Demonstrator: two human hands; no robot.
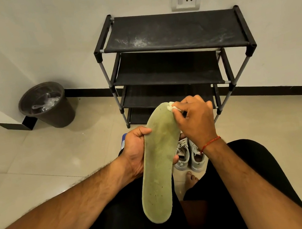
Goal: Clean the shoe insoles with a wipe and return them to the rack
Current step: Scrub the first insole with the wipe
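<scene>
Four-shelf black rack (pixel 172 31) against white wall (pixel 34 33); beige tiled floor (pixel 35 162); bin (pixel 61 116) leftward.

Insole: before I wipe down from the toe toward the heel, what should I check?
1. Left hand grips the insole at mid-length: ok.
2. Right hand pinches the wipe against the toe end: ok.
3. Insole face below the wipe unobstructed to the heel: ok.
4. Insole clean: not ok, dark smudges on the forefoot.
5. Wipe fit for use: cannot tell, mostly hidden in the hand.
6. Rack top shelf free for the return: ok, though dusty.
</scene>
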